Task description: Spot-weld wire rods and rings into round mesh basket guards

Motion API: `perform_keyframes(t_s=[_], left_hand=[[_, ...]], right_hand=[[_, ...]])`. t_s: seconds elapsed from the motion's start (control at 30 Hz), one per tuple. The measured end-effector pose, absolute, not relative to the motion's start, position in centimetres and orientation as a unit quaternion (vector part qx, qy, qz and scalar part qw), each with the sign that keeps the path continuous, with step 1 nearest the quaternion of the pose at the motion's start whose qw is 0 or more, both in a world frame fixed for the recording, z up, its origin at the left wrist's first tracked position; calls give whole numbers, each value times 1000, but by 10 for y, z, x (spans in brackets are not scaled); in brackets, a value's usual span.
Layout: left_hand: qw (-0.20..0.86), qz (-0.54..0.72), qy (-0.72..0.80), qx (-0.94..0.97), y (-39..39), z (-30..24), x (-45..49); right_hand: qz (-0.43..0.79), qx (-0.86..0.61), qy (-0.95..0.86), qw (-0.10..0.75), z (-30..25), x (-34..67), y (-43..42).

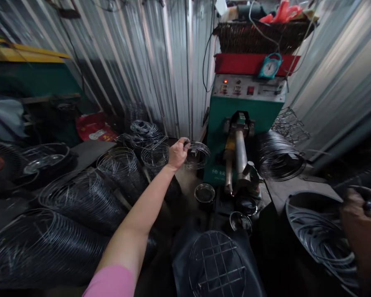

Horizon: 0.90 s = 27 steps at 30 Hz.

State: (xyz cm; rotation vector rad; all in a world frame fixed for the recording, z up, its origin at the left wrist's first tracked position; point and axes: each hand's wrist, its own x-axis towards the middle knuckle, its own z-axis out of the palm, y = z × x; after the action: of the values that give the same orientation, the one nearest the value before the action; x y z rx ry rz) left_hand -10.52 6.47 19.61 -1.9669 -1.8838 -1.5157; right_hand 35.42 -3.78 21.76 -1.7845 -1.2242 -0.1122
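My left hand (178,153) reaches forward with its fingers closed on a small bundle of wire rings (199,156), held in front of the green welding machine (216,119). My right hand (355,216) is blurred at the right edge, above a black tub (289,231) of loose wire rings (324,239). Its fingers look curled, and what they hold cannot be made out. A round wire grate (217,264) with crossed bars lies on the dark cloth over my lap. The machine's metal arms (241,154) point towards me.
Long stacks of round wire racks (77,198) fill the left side. Coiled wire (144,128) lies by the corrugated wall (154,62). A large bundle of rings (278,156) sits right of the machine. Small round bowls (204,193) stand below it. A teal dial (270,67) hangs above the controls.
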Motion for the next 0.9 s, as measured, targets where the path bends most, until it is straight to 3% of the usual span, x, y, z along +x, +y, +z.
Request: perform_keyframes(t_s=[0.1,0.2,0.27,0.33,0.47,0.7,0.8,0.9], left_hand=[[-108,-479,-606,-625,34,199,-111],[-368,-435,-595,-566,0,175,-120],[-501,-389,-597,-491,-27,147,-122],[-563,-352,-605,-439,-56,118,-121],[-618,-312,-606,-392,-107,66,-107],[-636,-291,-611,-370,-149,20,-71],[-645,-300,-607,-355,-159,11,-59],[-655,-312,-596,-344,-169,7,-54]], right_hand=[[-75,-757,-583,284,207,368,-65],[-72,-749,-652,91,190,374,-89],[-73,-748,-660,23,184,368,-104],[-65,-753,-655,-10,184,357,-117],[-35,-713,-700,33,197,329,-143],[104,-504,-802,303,214,260,-189],[209,-505,-748,377,187,226,-187],[335,-531,-677,384,130,209,-171]])
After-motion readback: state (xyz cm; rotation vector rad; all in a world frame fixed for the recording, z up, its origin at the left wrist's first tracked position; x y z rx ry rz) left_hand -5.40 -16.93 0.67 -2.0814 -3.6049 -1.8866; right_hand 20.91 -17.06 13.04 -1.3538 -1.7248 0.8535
